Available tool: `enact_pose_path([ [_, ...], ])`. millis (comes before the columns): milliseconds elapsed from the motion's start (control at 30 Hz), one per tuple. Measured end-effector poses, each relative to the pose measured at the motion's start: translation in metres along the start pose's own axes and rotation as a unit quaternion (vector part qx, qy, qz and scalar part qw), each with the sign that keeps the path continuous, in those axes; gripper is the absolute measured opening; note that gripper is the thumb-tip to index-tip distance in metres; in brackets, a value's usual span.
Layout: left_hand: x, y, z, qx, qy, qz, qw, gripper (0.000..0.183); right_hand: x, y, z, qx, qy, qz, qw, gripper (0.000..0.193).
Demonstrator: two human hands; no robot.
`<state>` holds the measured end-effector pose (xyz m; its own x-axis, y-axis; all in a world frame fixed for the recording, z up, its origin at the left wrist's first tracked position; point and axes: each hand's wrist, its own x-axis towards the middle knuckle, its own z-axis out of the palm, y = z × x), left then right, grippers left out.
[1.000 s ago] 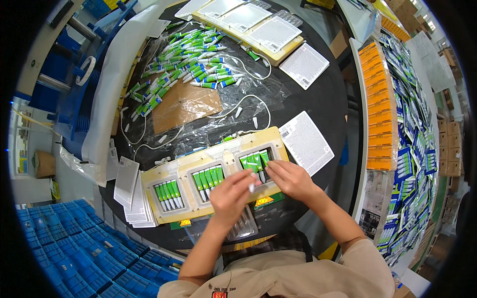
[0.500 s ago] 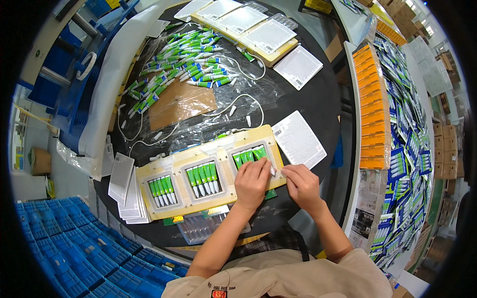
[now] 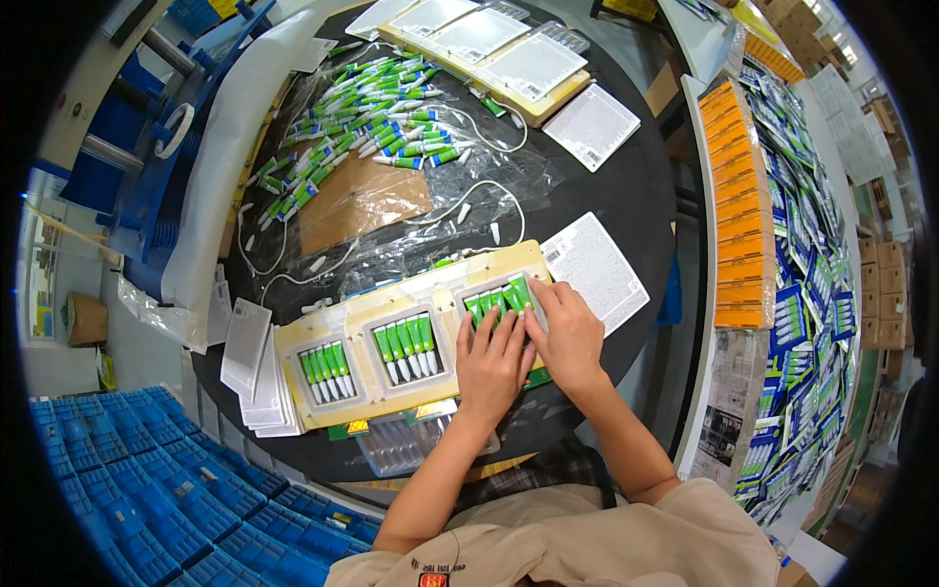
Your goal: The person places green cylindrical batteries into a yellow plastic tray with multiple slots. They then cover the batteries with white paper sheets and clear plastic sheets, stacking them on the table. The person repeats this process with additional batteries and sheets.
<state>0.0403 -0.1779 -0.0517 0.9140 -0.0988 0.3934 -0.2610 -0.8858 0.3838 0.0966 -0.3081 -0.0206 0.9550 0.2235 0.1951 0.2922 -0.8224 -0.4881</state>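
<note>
A pale yellow frame (image 3: 445, 383) with three wells lies at the table's near edge, each well holding a clear plastic blister tray. Green-and-white tubes (image 3: 328, 370) stand side by side in the left well, and more tubes (image 3: 407, 344) fill the middle one. My left hand (image 3: 492, 370) lies over the lower part of the right well, fingers spread on its green tubes (image 3: 499, 297). At that well's right side, my right hand (image 3: 572, 338) touches the end tube, thumb and forefinger apart. The caps there are hidden beneath my fingers.
Loose tubes (image 3: 377, 112) are heaped on plastic film beyond a brown cardboard piece (image 3: 357, 210). White backing cards (image 3: 597, 274) lie right of the frame, with others (image 3: 245, 347) at left. Another carded frame (image 3: 489, 49) stands at the back. Blue crates (image 3: 127, 470) fill the lower left.
My left hand has spread its fingers over the tubes in the right well. My right hand has moved up and left from the frame's edge onto the end tube.
</note>
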Motion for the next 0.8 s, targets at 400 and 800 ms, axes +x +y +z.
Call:
enact_pose_path([
  [400, -0.004, -0.006, -0.012, -0.035, -0.046, -0.003, 0.998, 0.047, 0.006, -0.008, 0.008, -0.06, 0.032, -0.007, 0.998, 0.035],
  [800, 0.0, -0.023, -0.016, -0.03, -0.153, 0.045, 0.987, 0.063, -0.028, 0.007, 0.01, 0.05, 0.078, -0.088, 0.992, 0.026],
])
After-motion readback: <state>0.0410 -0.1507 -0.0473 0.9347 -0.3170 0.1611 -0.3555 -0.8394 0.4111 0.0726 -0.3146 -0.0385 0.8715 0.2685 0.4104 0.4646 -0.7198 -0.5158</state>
